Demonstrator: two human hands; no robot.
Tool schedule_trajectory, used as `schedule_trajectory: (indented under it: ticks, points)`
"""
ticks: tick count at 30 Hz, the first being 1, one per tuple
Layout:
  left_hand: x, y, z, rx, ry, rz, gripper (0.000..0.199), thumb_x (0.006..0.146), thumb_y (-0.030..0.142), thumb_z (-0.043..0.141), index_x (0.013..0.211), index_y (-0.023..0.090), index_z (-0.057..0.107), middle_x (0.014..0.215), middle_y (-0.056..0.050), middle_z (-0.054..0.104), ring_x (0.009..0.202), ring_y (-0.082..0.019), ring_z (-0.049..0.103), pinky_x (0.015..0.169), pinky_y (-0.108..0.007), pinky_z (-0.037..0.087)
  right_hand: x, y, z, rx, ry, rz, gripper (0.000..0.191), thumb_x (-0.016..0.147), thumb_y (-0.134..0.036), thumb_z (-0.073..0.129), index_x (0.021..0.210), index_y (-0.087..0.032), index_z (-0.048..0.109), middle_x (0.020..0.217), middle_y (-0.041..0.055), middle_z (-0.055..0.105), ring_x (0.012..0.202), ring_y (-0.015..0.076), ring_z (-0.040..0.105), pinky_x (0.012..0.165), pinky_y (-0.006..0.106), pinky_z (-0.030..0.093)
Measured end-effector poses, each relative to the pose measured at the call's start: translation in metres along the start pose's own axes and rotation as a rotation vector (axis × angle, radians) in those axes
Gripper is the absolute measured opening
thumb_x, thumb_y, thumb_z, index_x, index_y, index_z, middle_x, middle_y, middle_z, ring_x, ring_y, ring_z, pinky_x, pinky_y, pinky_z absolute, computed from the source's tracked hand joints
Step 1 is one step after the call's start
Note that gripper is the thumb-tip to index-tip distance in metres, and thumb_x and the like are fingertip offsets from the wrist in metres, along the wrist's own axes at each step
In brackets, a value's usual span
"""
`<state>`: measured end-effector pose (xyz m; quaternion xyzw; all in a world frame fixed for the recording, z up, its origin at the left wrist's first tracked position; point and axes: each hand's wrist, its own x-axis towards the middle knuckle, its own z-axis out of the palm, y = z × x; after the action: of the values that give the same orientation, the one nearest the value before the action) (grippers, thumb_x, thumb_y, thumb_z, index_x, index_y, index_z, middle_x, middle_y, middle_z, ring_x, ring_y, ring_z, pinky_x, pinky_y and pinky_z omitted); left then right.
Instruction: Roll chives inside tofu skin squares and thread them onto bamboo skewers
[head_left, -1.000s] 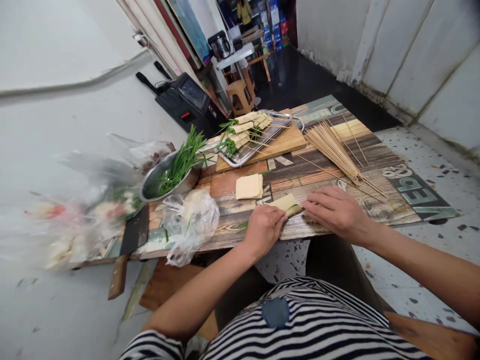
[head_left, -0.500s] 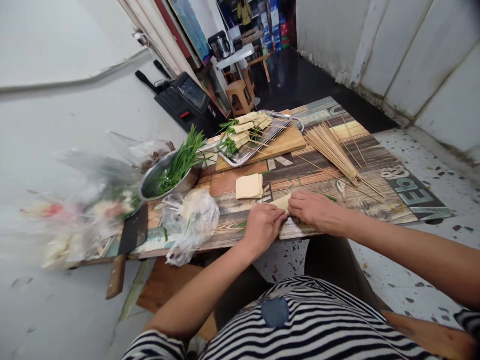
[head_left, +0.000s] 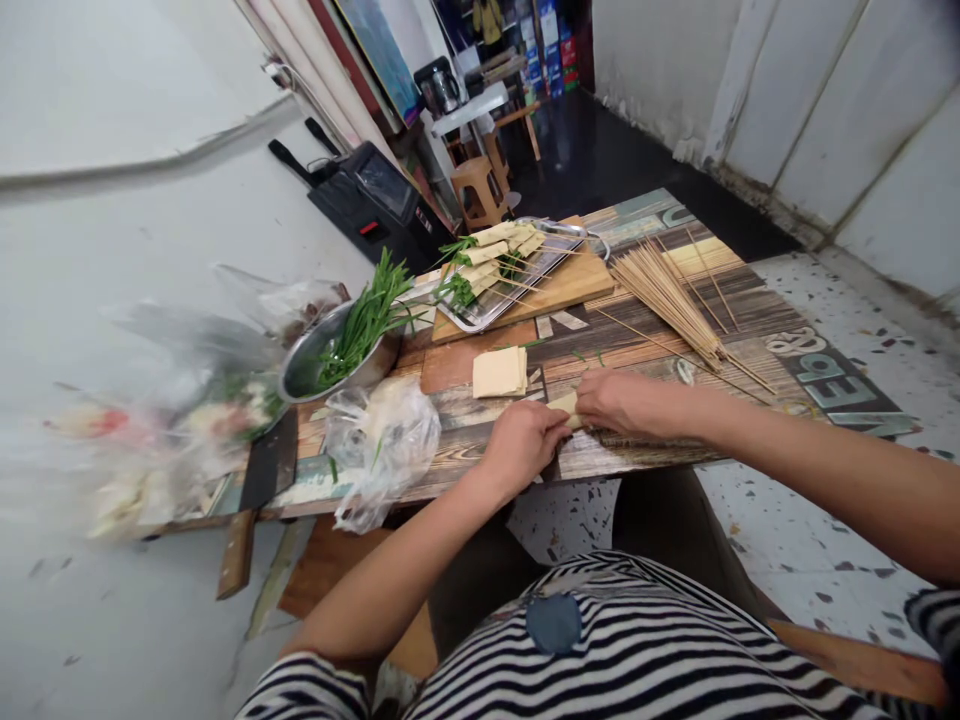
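Note:
Near the front edge of the wooden table, a pale yellow sheet roll (head_left: 564, 404) is pinched between both hands. My left hand (head_left: 525, 440) has its fingers closed on the roll's left end. Fingers of my right hand (head_left: 619, 402) are wrapped over its right part and hide much of it. Just behind my left hand lies a stack of square pale sheets (head_left: 499, 372). Farther back, a metal tray (head_left: 480, 322) on a wooden board (head_left: 592, 282) holds rolled sheets with greens on sticks. To the right is a fan of thin wooden skewers (head_left: 667, 300).
A metal bowl (head_left: 371, 367) of long greens stands left, beside a crumpled plastic bag (head_left: 405, 430). A cleaver (head_left: 268, 465) overhangs the front edge by its handle. More filled bags (head_left: 180, 430) lie far left.
Both hands have closed in slightly around the roll, and my right hand has shifted a little to the left. Less of the roll shows between them.

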<state>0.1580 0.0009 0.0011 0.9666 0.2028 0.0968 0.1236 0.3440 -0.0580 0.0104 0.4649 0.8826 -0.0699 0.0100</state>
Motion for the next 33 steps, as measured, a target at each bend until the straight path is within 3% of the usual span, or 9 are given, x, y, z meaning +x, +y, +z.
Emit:
schedule_trajectory:
  ticks: [6,10,14,18,23,28,33]
  points:
    - [-0.016,0.002,0.007,0.099,0.137,0.073,0.015,0.09,0.023,0.055,0.086,0.016,0.067,0.077,-0.005,0.069,0.073,-0.017,0.062,0.069,-0.027,0.046,0.002,0.001,-0.003,0.08,-0.01,0.01,0.026,0.089,-0.017,0.046,0.075,-0.009,0.067,0.077,0.0102,0.064,0.064,0.0135,0.042,0.062,0.03,0.026]
    - [-0.024,0.0,0.011,0.053,0.238,0.111,0.017,0.091,0.022,0.051,0.092,0.016,0.067,0.085,-0.006,0.069,0.078,-0.016,0.061,0.073,-0.027,0.048,0.003,0.002,-0.003,0.093,-0.034,0.03,0.022,0.085,-0.011,0.048,0.072,-0.009,0.066,0.075,0.0105,0.064,0.06,0.0125,0.04,0.06,0.03,0.024]
    - [-0.019,0.0,0.003,-0.026,0.162,-0.025,0.01,0.086,0.02,0.061,0.085,0.017,0.071,0.084,-0.006,0.065,0.074,-0.014,0.058,0.065,-0.024,0.043,0.004,0.004,0.001,0.106,-0.022,0.02,0.021,0.084,-0.012,0.048,0.072,-0.009,0.066,0.075,0.0111,0.064,0.063,0.0131,0.041,0.061,0.03,0.025]
    - [-0.013,0.003,-0.005,0.02,0.056,-0.071,0.008,0.084,0.021,0.064,0.082,0.021,0.072,0.076,-0.002,0.066,0.075,-0.015,0.056,0.07,-0.028,0.037,0.0,0.003,0.001,0.091,0.008,0.041,0.024,0.088,-0.018,0.047,0.074,-0.009,0.066,0.076,0.011,0.064,0.065,0.0138,0.043,0.063,0.03,0.026]
    - [-0.017,0.012,-0.004,0.17,0.127,-0.104,0.007,0.084,0.024,0.064,0.085,0.022,0.071,0.089,-0.004,0.065,0.087,-0.019,0.051,0.072,-0.03,0.032,-0.003,-0.002,-0.008,0.059,-0.018,0.07,0.025,0.089,-0.019,0.047,0.078,-0.009,0.067,0.079,0.0117,0.065,0.066,0.0141,0.044,0.063,0.03,0.025]
    - [-0.019,0.015,0.0,0.217,0.088,-0.074,0.014,0.089,0.023,0.057,0.083,0.019,0.069,0.08,-0.004,0.065,0.081,-0.018,0.052,0.072,-0.031,0.032,-0.001,-0.002,-0.01,0.058,-0.046,0.098,0.025,0.089,-0.021,0.048,0.076,-0.009,0.066,0.079,0.0119,0.065,0.064,0.0142,0.045,0.061,0.03,0.024]
    - [-0.007,0.004,-0.009,0.035,-0.051,-0.072,0.013,0.085,0.018,0.06,0.079,0.017,0.071,0.078,-0.005,0.069,0.076,-0.016,0.058,0.072,-0.028,0.037,-0.007,-0.005,0.004,0.004,0.113,0.081,0.023,0.092,-0.023,0.045,0.086,-0.011,0.064,0.08,0.0101,0.064,0.073,0.018,0.049,0.066,0.031,0.028]
